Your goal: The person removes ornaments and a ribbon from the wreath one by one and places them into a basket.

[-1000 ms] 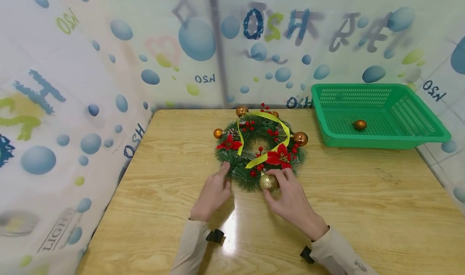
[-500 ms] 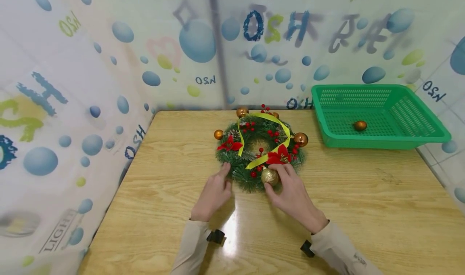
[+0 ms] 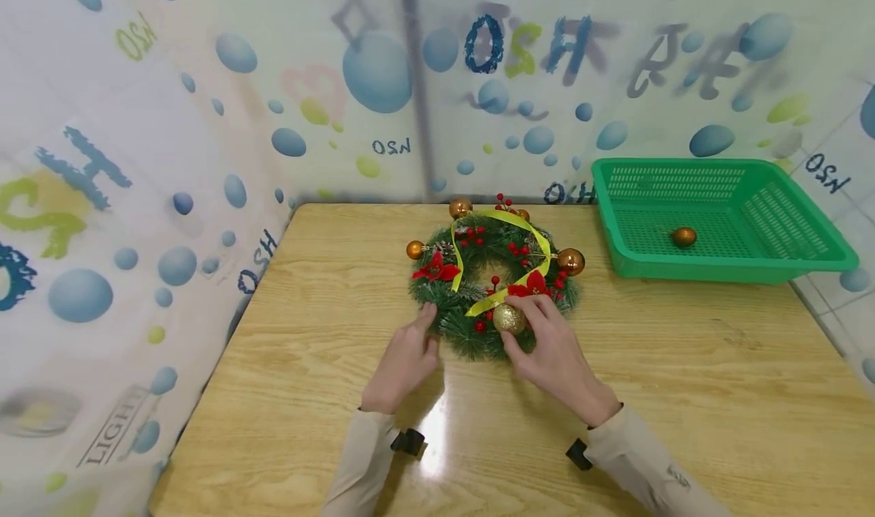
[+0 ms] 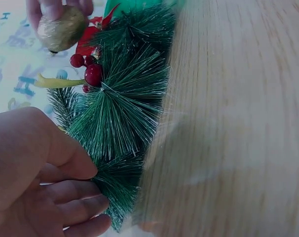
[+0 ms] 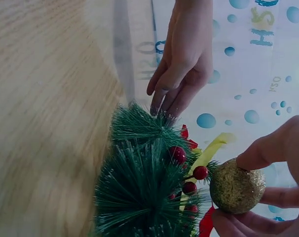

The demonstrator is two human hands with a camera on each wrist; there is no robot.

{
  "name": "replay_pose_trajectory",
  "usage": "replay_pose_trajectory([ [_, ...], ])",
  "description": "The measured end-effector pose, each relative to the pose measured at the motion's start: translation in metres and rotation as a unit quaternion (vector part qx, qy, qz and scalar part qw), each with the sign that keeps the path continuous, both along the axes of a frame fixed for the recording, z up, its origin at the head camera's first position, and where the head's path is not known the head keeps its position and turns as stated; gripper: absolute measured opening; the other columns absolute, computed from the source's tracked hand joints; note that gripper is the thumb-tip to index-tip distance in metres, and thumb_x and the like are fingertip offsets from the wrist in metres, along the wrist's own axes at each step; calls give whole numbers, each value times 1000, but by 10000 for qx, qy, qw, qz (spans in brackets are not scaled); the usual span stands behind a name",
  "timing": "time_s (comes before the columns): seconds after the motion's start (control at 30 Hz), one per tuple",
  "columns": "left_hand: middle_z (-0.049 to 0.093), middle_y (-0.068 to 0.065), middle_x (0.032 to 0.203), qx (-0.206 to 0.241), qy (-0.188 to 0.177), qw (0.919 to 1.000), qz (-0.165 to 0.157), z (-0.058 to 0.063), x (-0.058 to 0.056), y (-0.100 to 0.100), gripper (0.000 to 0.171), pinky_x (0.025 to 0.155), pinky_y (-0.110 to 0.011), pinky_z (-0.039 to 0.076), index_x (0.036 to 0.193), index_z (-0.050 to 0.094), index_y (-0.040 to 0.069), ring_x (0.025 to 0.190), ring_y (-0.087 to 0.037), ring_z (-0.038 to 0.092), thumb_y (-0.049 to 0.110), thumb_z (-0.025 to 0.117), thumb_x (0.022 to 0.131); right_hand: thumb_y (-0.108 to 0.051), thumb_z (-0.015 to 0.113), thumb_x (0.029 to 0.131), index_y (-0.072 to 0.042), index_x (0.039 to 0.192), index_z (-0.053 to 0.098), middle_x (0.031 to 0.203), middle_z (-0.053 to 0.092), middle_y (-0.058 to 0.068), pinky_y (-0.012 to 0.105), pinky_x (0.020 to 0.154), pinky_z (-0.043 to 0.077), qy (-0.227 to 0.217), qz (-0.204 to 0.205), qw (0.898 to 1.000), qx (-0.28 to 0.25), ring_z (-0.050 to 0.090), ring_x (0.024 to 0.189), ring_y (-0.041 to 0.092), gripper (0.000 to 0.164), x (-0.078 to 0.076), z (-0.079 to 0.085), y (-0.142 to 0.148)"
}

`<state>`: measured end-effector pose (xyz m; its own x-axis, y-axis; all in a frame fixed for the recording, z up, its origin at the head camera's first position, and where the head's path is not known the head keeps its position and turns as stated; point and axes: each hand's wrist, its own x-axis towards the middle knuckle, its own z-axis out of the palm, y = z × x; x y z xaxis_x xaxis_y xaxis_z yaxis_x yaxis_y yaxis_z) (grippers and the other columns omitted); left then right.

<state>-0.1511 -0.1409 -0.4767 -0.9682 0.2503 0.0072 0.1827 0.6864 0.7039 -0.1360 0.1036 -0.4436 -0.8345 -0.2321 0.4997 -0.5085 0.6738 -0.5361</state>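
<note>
A green Christmas wreath [image 3: 472, 342] lies on the wooden table, trimmed with red flowers, berries, a yellow ribbon and several copper baubles. My right hand [image 3: 557, 361] pinches a glittery gold bauble [image 3: 509, 319] between thumb and fingers, above the wreath's near right part. In the right wrist view this bauble [image 5: 237, 186] is close to red berries [image 5: 201, 173]. My left hand [image 3: 405, 361] touches the wreath's near left edge with its fingertips. From the left wrist view, the extended fingers [image 4: 83, 210] rest against the green needles [image 4: 117, 185].
A green plastic basket [image 3: 738, 266] stands at the table's back right, with one orange-brown bauble [image 3: 684, 236] in it. A patterned wall covering [image 3: 328, 168] rises behind and to the left of the wooden table [image 3: 307, 312].
My right hand has moved up and inward with the gold bauble, from the wreath's near edge toward the red flower and ribbon end. My left hand stays at the wreath's edge.
</note>
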Motion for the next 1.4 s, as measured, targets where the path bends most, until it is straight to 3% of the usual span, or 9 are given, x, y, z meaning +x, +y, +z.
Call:
replay_pose_trajectory([
  [0.23,22,-19,165,44,70,9999,-131,1,-1,5,66,39,-17,40,158,27,1,42,-4,36,-2,48,95,-11,77,85,-3,130,65,112,62,14,36,67,54,8,-147,9998,-128,60,82,22,48,-4,7,6],
  [0.5,23,-19,165,68,104,9999,-84,3,-1,5,67,43,-17,41,158,27,0,46,-4,37,-4,49,94,-15,77,86,-7,129,65,106,60,11,27,59,40,-18,-320,9993,-186,49,70,19,45,-5,16,14],
  [0.7,20,-14,167,124,-42,9999,-30,2,2,2,68,45,-18,44,159,24,5,48,-5,42,-2,48,96,-17,77,87,-4,129,64,106,60,13,28,60,45,-41,-464,9987,-208,52,71,23,46,-8,19,20],
  [0.93,23,-17,165,125,10,9999,-1,1,4,1,67,45,-17,43,158,26,2,48,-4,40,-3,48,95,-14,78,86,0,126,64,108,64,14,41,69,61,128,-497,9974,-514,66,84,24,44,-12,21,27],
  [1.4,25,-20,164,-18,103,9999,74,0,3,4,66,44,-18,43,157,30,0,47,-4,38,-3,50,94,-9,76,87,6,124,64,110,68,21,48,74,62,78,-816,9917,-994,73,88,33,41,-23,29,51],
])
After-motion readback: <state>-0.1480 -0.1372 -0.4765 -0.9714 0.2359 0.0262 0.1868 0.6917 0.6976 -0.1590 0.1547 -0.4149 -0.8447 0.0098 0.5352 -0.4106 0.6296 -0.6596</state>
